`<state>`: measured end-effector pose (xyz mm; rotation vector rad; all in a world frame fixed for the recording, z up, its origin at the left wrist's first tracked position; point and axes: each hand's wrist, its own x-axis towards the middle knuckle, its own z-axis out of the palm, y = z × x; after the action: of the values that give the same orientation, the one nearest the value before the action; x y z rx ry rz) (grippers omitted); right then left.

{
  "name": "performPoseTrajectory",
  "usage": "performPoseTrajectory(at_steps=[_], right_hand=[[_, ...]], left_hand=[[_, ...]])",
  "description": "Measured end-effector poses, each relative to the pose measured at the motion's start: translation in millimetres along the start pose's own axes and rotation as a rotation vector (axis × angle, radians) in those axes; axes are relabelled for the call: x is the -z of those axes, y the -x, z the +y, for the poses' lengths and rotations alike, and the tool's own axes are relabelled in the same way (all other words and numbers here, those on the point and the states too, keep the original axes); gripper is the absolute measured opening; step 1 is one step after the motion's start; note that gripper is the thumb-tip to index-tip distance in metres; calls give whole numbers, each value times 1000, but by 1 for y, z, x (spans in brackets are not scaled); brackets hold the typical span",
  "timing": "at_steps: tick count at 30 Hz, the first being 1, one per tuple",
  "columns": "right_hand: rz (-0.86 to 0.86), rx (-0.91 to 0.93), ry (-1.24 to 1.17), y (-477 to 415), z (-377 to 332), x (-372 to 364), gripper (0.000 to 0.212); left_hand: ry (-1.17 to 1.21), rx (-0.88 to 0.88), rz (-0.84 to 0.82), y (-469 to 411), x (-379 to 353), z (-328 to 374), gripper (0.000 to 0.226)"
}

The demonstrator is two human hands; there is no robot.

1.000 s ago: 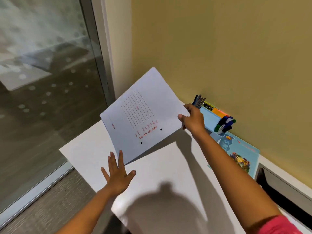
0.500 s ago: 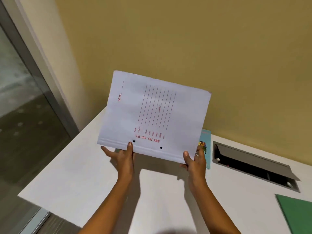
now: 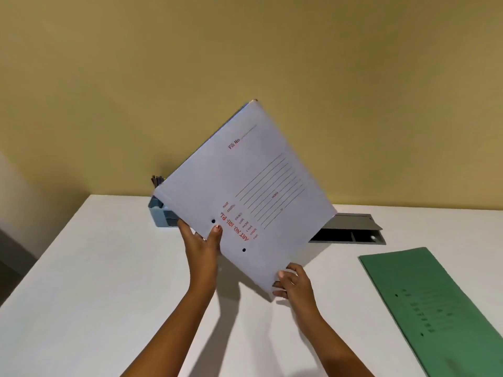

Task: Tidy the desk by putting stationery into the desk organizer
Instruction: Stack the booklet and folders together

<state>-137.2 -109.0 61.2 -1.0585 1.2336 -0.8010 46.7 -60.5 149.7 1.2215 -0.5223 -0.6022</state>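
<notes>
I hold a white file folder with red print, raised off the white desk and tilted like a diamond. My left hand grips its lower left edge, thumb on the front. My right hand pinches its bottom corner. Behind the folder, against the wall, stands the blue desk organizer with dark pens sticking up; most of it is hidden by the folder.
A green file folder lies flat on the desk at the right. A grey cable hatch with its lid raised is set into the desk near the yellow wall. The desk's left edge drops off at the far left.
The folder has turned clockwise from level to a diamond tilt. My right hand slid to its bottom corner. The view swung right, so the green folder shows more.
</notes>
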Motion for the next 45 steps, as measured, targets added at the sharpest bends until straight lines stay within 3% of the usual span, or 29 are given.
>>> performPoseTrajectory(at_steps=[5, 9, 15, 18, 21, 27, 38, 42, 45], right_hand=[[230, 72, 65, -3, 11, 66, 15], [411, 142, 335, -4, 28, 132, 15], [642, 177, 715, 0, 60, 225, 29], [628, 104, 886, 2, 81, 265, 46], [536, -91, 1109, 1, 90, 296, 62], [285, -298, 1371, 6, 97, 308, 67], [195, -317, 1660, -3, 79, 286, 52], [256, -150, 1656, -6, 39, 283, 40], [395, -19, 1677, -3, -9, 275, 25]], left_hand=[[-184, 24, -62, 11, -38, -10, 53], [-306, 62, -114, 22, -61, -27, 36], [-436, 148, -217, 35, -83, -60, 36], [-474, 155, -244, 41, -95, -68, 34], [-489, 171, -245, 45, -106, -74, 30], [-504, 204, -256, 45, -113, -83, 30], [-490, 190, -251, 40, -110, -91, 35], [-507, 184, -245, 40, -108, -94, 38], [-470, 163, -220, 43, -113, -90, 56]])
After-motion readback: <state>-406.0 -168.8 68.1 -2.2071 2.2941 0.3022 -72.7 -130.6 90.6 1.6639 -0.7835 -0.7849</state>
